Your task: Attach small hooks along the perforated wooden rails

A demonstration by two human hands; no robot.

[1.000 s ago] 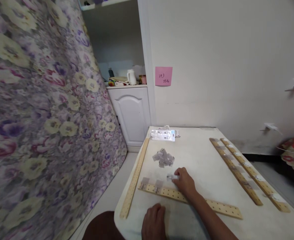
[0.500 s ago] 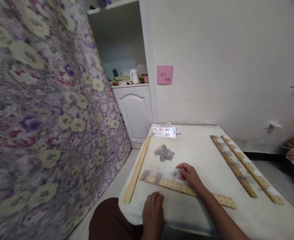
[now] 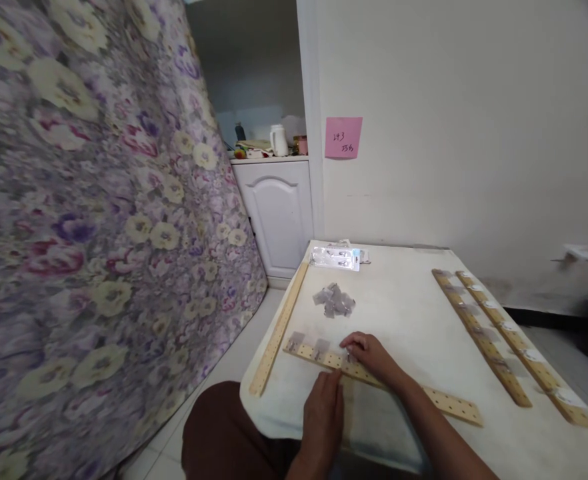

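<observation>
A perforated wooden strip (image 3: 439,399) lies across the near part of the white table (image 3: 404,313), with two small clear clips fixed at its left end (image 3: 307,345). My right hand (image 3: 371,356) rests on the strip just right of those clips, fingers curled and pinched over something too small to make out. My left hand (image 3: 324,417) lies at the strip's near edge, fingertips touching it, fingers together and extended. A pile of small clear bags (image 3: 334,301) sits beyond the strip.
A second wooden strip (image 3: 280,328) runs along the table's left edge. Two strips with clips (image 3: 494,340) lie on the right. A clear blister pack (image 3: 335,257) sits at the far edge. Floral fabric (image 3: 84,220) hangs on the left; a white cabinet (image 3: 278,213) stands behind.
My left hand moved forward from the table's near edge up to the strip. My right hand drew down from behind the strip onto it. The camera view shifted slightly.
</observation>
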